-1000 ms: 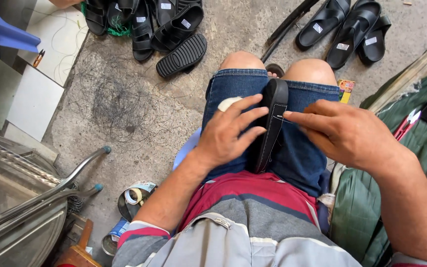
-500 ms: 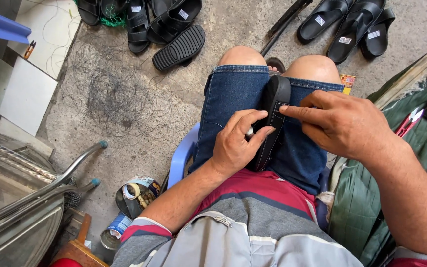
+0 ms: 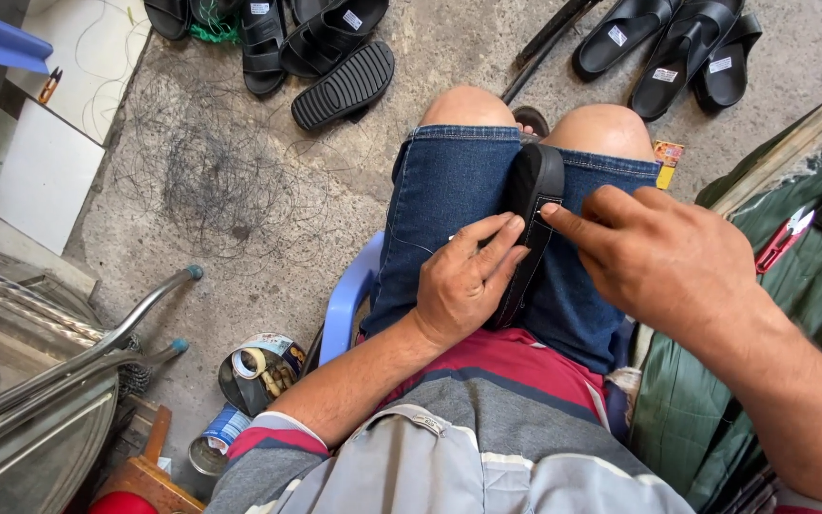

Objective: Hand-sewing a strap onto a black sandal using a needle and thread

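Black sandal (image 3: pixel 528 205) lies lengthwise on the lap, toe toward 12 o'clock. Left hand (image 3: pixel 463 281) presses flat along its edge, fingers together; right hand (image 3: pixel 663 257) points an index at the strap. Loosened pressure could let it slide between the knees.

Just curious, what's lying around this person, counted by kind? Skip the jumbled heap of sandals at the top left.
Black rubber slide sandals on the floor at top right: 3
Black rubber sandal on the lap, touched by the left hand and the right hand: 1
Round metal tins on the floor: 2
Red-handled cutters: 1
Total: 7
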